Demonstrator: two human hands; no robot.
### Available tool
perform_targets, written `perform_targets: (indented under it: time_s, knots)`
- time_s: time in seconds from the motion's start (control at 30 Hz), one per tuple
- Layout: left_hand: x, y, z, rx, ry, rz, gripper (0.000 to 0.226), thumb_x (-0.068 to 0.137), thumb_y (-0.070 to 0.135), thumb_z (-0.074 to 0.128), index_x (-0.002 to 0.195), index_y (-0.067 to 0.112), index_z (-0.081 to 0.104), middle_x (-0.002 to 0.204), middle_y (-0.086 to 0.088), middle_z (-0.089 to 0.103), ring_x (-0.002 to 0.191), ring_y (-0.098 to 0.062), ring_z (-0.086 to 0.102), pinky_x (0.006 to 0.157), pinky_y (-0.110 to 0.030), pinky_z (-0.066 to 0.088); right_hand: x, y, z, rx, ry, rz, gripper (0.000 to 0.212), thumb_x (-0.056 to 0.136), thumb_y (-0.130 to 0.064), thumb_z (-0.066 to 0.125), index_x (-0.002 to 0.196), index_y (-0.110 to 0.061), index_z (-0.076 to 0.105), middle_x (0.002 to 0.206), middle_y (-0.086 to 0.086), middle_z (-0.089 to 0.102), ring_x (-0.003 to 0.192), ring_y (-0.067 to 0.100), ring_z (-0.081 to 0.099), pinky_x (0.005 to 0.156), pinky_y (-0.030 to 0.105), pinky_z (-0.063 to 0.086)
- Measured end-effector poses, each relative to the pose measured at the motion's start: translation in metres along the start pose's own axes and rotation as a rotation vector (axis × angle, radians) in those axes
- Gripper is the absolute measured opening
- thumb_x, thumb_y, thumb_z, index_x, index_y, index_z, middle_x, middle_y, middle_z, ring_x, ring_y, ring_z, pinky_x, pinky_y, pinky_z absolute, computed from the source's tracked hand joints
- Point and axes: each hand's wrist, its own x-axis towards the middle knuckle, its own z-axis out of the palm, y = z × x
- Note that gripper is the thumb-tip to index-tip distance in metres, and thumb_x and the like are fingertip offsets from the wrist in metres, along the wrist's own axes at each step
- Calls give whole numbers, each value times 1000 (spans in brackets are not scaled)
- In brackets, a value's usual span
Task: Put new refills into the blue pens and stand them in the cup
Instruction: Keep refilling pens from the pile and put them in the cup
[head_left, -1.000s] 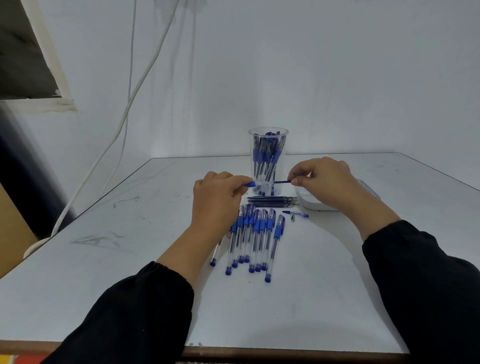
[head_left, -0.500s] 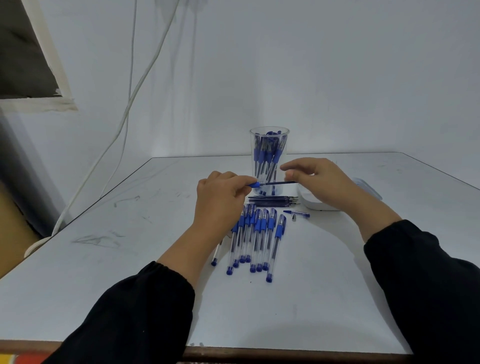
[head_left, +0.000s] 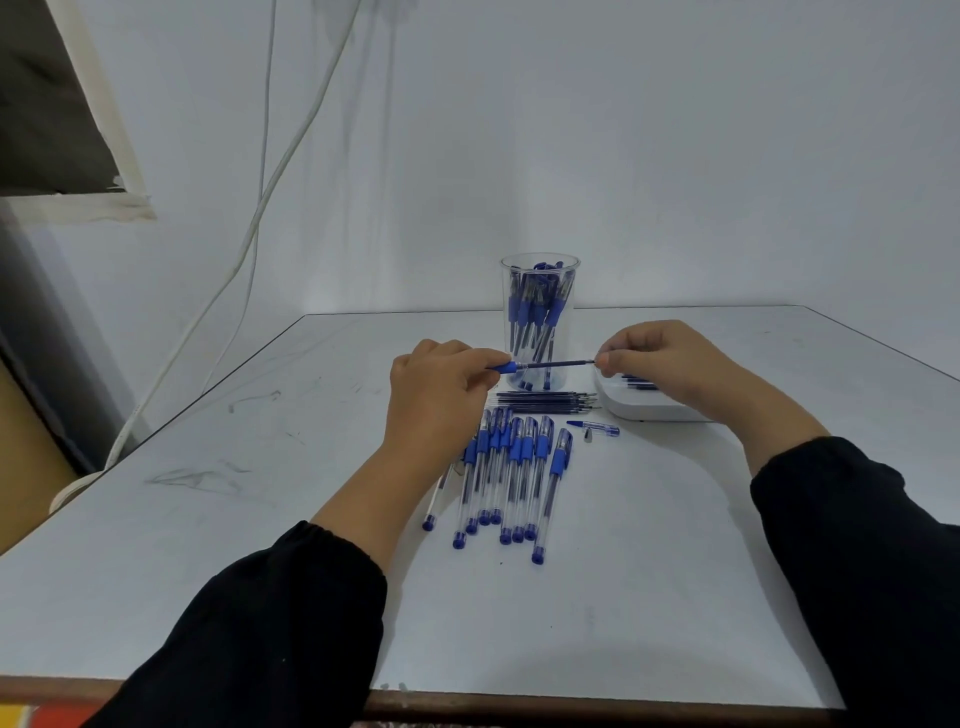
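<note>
Midway through the job, the left hand (head_left: 436, 395) grips a blue pen (head_left: 506, 368) by its barrel while the right hand (head_left: 660, 364) pinches the refill (head_left: 563, 364) at its far end. Behind the grip, the clear cup (head_left: 540, 322) holds finished pens; below it, a row of pens (head_left: 511, 478) and loose refills (head_left: 545, 401) remain.

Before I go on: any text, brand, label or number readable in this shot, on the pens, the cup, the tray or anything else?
None can be read.
Pens on the table: any print on the clear barrels is too small to make out.
Clear cup: no label shows.
White tray: no marking shows.
Pen held between left hand and right hand: no print shows.
</note>
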Motion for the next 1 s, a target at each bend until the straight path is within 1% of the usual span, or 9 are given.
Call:
perform_targets:
  time_s: [0.1,0.2,0.4,0.53,0.7,0.77,0.83,0.9,1.0]
  knots:
    - [-1,1,1,3,-13,7,23,93,22,57,111,31,68,101,8,67,100,-14,49,87,-25,19,0,-3,8,-18,-31,-23,23,93,-22,58,80,-9,72,84,-7,69,81,4,58,81,29,43]
    - [-2,3,2,-7,-7,26,23,93,22,57,111,31,68,100,8,67,99,-13,48,84,-23,17,1,-4,15,-32,-51,-33,29,95,-22,55,72,-13,69,77,-11,66,74,-2,55,80,25,38]
    - [-3,5,5,8,-10,72,23,92,22,57,111,31,68,99,8,67,98,-14,49,84,-25,19,3,-8,28,-50,-78,-42,34,97,-29,53,74,-10,70,74,-9,67,75,4,58,85,28,42]
    - [-3,6,6,22,-26,81,24,93,24,56,113,31,67,100,7,67,98,-14,49,85,-26,21,3,-9,34,-50,-88,-59,37,97,-33,52,69,-16,70,75,-6,69,78,11,62,84,30,45]
    - [-3,5,6,32,-29,71,24,93,25,55,113,32,66,101,8,67,98,-13,48,84,-25,20,2,-9,29,-31,-110,-40,29,98,-33,51,82,-23,74,78,-9,71,81,3,61,88,27,43]
    - [-3,4,6,39,-23,44,24,94,25,54,114,33,66,102,9,66,98,-11,46,82,-23,17,3,-6,21,-161,-123,-34,18,93,-32,60,88,-23,75,87,-8,71,90,7,62,90,30,44]
    - [-3,4,6,38,-18,26,25,94,25,54,114,33,66,103,9,66,98,-10,45,81,-22,15,2,-4,15,-335,-159,-7,5,84,-31,71,86,-31,75,87,-14,70,94,8,61,88,28,45]
    - [-3,3,6,35,-20,22,25,94,25,54,114,33,66,103,9,66,97,-9,45,81,-21,15,1,-5,14,-464,-195,16,6,78,-31,75,83,-34,77,79,-21,67,88,5,59,80,24,43]
    - [-2,3,6,41,-27,27,25,94,25,54,114,34,66,103,10,66,96,-9,46,81,-22,16,0,-6,18,-593,-238,8,10,76,-30,76,86,-33,78,72,-17,70,82,3,60,76,23,39]
